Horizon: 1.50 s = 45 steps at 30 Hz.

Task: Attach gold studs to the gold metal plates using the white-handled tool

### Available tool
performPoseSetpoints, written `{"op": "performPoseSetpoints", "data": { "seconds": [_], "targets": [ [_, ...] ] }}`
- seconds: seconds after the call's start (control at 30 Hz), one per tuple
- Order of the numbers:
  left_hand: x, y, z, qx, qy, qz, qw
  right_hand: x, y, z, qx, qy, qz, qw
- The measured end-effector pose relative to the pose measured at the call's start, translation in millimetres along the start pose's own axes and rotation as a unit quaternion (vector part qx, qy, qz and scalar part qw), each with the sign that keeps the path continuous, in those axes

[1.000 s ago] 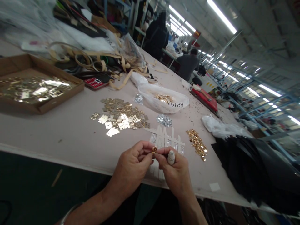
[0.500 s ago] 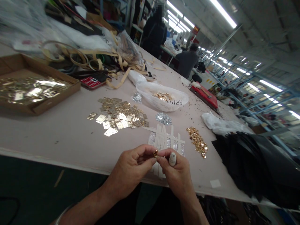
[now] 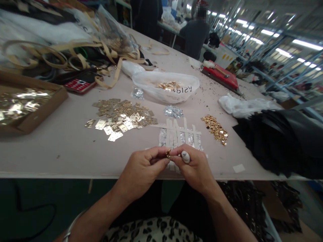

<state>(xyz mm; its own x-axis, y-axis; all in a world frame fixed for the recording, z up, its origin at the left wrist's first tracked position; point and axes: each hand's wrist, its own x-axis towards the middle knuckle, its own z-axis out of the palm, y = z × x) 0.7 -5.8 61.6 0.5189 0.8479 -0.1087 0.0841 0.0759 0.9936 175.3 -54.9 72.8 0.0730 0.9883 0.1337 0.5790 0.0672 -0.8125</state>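
Note:
Near the table's front edge, my left hand (image 3: 142,169) pinches a small gold metal fitting (image 3: 168,153) between thumb and forefinger. The fingertips of my right hand (image 3: 195,168) meet the same fitting from the other side. Within my right hand's curled fingers also sits a small white bottle or tube (image 3: 185,157), its narrow end pointing up and away. What exactly the fitting is cannot be made out. Just beyond my hands lies a clear plastic-covered pad crossed by whitish tape strips (image 3: 176,129), partly hidden by my fingers.
Flat gold plates (image 3: 123,116) lie heaped left of centre, small gold pieces (image 3: 215,129) at right. Behind are silver bits (image 3: 173,111) and a white plastic bag (image 3: 141,80) of gold parts. A cardboard box (image 3: 47,109) stands left; black sheets (image 3: 280,144) are stacked right.
The camera view has levelled and tilted downward, so more of my lap shows. Both hands keep the gold fitting between them, and the white bottle stays in my right hand.

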Motion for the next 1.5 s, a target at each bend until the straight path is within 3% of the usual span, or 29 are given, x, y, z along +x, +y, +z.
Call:
{"op": "performPoseSetpoints", "data": {
  "seconds": [0.2, 0.3, 0.4, 0.5, 0.57, 0.67, 0.73, 0.83, 1.03, 1.27, 1.5],
  "targets": [
    [0, 2, 6, 0.078, 0.031, 0.045, 0.995, 0, 2, -1, 0.085, 0.007, 0.110, 0.990],
    [3, 0, 6, 0.087, 0.030, 0.061, 0.994, 1, 2, -5, 0.054, 0.024, 0.107, 0.993],
    [10, -4, 4, 0.094, 0.007, 0.067, 0.993, 3, 5, -13, 0.055, -0.010, 0.086, 0.995],
    [19, -13, 2, 0.154, 0.030, 0.118, 0.981, 10, 12, -24, 0.045, -0.029, 0.075, 0.996],
    [25, -22, 3, 0.225, 0.046, 0.206, 0.951, 22, 20, -33, 0.005, -0.012, 0.086, 0.996],
    [33, -35, 6, 0.344, 0.061, 0.346, 0.871, 50, 34, -44, -0.106, -0.009, 0.107, 0.989],
    [36, -41, 9, 0.406, 0.067, 0.391, 0.823, 74, 44, -50, -0.213, -0.026, 0.113, 0.970],
    [35, -49, 11, 0.447, 0.056, 0.404, 0.796, 109, 57, -52, -0.326, -0.040, 0.111, 0.938],
    [20, -73, 2, 0.497, 0.045, 0.391, 0.773, 153, 66, -43, -0.406, -0.080, 0.070, 0.908],
    [13, -80, -4, 0.519, 0.012, 0.396, 0.757, 164, 64, -29, -0.476, -0.122, 0.039, 0.870],
    [13, -78, 8, 0.487, 0.080, 0.394, 0.776, 170, 66, -32, -0.475, -0.134, 0.035, 0.869]
  ]
}}
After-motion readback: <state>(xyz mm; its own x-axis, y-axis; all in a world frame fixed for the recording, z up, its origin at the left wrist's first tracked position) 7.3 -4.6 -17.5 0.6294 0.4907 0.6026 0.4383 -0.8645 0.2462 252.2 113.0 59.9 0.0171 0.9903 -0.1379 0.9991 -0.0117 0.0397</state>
